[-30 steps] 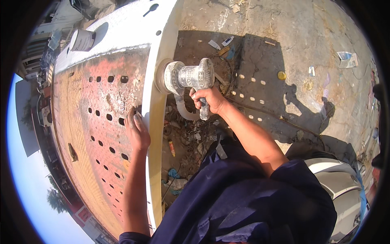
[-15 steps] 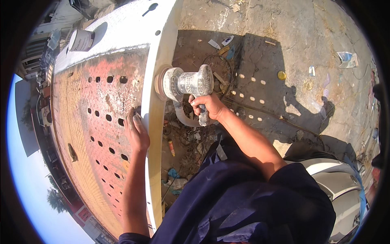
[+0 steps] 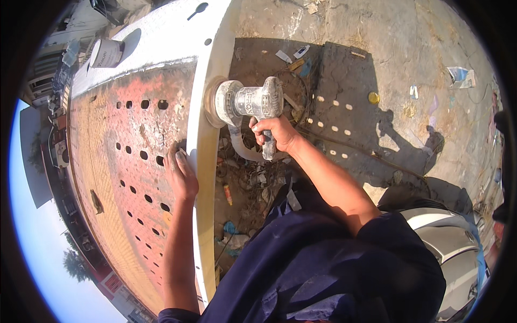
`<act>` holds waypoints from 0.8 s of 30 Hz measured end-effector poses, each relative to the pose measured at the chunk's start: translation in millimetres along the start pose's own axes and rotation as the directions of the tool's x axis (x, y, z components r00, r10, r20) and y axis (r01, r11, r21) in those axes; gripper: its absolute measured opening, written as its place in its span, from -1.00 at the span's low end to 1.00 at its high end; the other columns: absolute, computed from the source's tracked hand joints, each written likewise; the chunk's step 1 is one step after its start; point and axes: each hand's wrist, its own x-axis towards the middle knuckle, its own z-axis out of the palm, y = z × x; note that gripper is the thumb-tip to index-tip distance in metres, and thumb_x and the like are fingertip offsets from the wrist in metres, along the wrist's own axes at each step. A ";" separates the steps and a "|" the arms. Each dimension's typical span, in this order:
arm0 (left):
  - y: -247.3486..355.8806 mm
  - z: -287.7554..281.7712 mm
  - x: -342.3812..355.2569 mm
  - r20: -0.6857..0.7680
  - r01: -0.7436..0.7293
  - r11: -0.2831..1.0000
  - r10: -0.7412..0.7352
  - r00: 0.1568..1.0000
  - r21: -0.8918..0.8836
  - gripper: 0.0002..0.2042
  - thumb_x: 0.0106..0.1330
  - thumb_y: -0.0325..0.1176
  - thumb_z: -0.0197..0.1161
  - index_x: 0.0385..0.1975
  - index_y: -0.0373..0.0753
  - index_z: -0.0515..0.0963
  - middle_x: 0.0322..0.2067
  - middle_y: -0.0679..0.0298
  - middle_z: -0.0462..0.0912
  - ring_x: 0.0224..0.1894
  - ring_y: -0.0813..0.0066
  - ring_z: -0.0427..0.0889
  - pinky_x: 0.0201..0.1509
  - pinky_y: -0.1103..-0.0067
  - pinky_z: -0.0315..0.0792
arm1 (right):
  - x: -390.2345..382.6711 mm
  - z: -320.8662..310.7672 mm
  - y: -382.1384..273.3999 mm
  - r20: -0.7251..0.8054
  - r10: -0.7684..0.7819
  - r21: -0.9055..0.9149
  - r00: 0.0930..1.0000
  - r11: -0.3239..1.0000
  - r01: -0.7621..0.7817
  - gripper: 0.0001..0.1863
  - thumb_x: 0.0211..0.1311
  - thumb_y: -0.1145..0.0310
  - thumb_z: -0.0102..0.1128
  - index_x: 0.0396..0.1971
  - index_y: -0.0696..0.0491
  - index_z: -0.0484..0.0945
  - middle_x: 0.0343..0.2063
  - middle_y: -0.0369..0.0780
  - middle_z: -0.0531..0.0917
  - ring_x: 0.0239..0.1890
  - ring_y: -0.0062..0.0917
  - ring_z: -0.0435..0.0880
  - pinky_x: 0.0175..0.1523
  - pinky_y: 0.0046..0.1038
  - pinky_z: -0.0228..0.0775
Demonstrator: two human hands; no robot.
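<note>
Disc sander (image 3: pixel 253 102), dusty grey: pad (image 3: pixel 210 105) against the outer side of the pale beam (image 3: pixel 207 172). Right hand (image 3: pixel 277 133): wrapped round the sander's handle (image 3: pixel 268 149), presumably for pressure and steering. Left hand (image 3: pixel 183 177): fingers (image 3: pixel 176 159) extended, laid on the red perforated plate (image 3: pixel 139 172) beside the beam, seemingly for bracing.

I've got a perforated bed (image 3: pixel 134 126) here, worn red and tan, white rim (image 3: pixel 197 134) down the near side, white end section (image 3: pixel 167 35). Tub (image 3: pixel 109 54) sits on the white end, throwing a shadow. Brown scrap (image 3: pixel 96 201) lies on the tan part. Ground (image 3: pixel 371 32) alongside, dusty: yellow lid (image 3: pixel 374 97), printed sheet (image 3: pixel 460 77), red-yellow tube (image 3: pixel 228 195), blue scrap (image 3: pixel 230 227), cable (image 3: pixel 371 155) running across. I see more small litter close to the bed.
</note>
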 end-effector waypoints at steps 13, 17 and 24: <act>7.7 -3.0 -1.0 0.014 0.016 1.000 -0.016 1.000 0.001 -0.53 0.74 -0.24 -0.10 0.40 -0.46 0.46 0.22 -0.19 0.62 0.29 -0.16 0.54 0.44 0.14 0.37 | -19.8 0.5 30.8 -0.029 0.061 0.042 0.998 0.997 -0.060 -0.81 0.17 0.47 0.31 -0.24 0.23 0.66 -0.54 -0.21 0.64 -0.61 -0.53 0.61 -0.40 -0.37 0.54; 1.2 -0.1 0.2 0.003 -0.008 1.000 0.008 1.000 -0.007 -0.53 0.74 -0.23 -0.10 0.40 -0.47 0.46 0.22 -0.19 0.62 0.28 -0.16 0.54 0.43 0.14 0.38 | 10.6 -12.3 3.9 0.005 0.065 0.099 0.998 0.993 -0.065 -0.80 0.18 0.46 0.29 -0.20 0.20 0.64 -0.55 -0.26 0.60 -0.61 -0.57 0.54 -0.38 -0.36 0.48; 6.1 -2.6 0.5 0.014 0.000 1.000 0.000 1.000 -0.006 -0.52 0.74 -0.22 -0.11 0.40 -0.45 0.46 0.25 -0.20 0.60 0.29 -0.17 0.53 0.45 0.14 0.37 | -16.3 4.0 28.9 -0.017 0.074 0.067 0.997 0.995 -0.072 -0.78 0.16 0.45 0.32 -0.21 0.21 0.66 -0.51 -0.23 0.64 -0.61 -0.54 0.58 -0.38 -0.35 0.49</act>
